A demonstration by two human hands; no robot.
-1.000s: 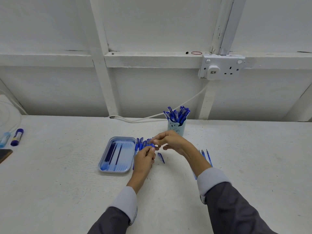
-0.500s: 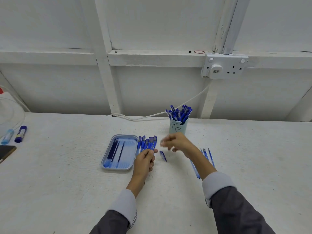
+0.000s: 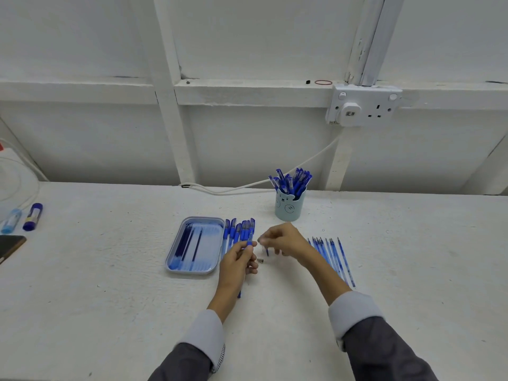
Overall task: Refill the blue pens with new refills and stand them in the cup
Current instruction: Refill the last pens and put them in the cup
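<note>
My left hand (image 3: 237, 261) grips a blue pen (image 3: 249, 241) that slants toward me, its lower end poking out below my palm. My right hand (image 3: 284, 240) hovers just right of the pen's top end with its fingertips drawn together; motion blur hides whether they pinch anything. A small metal pen tip (image 3: 260, 260) and a blue cap (image 3: 267, 253) lie on the table between my hands. The pale blue bear cup (image 3: 290, 209) stands behind them with several blue pens (image 3: 291, 180) upright in it.
A blue tray (image 3: 176, 266) with dark refills lies left of my hands, with a row of capped blue pens (image 3: 233, 229) beside it. Several thin refills (image 3: 334, 257) lie in a row to the right. Two glue sticks (image 3: 32, 217) and a phone (image 3: 9, 246) lie far left.
My hands separated after working together on the pen. The right hand swung away to the right and is now back near the pen's top. The metal tip now lies on the table.
</note>
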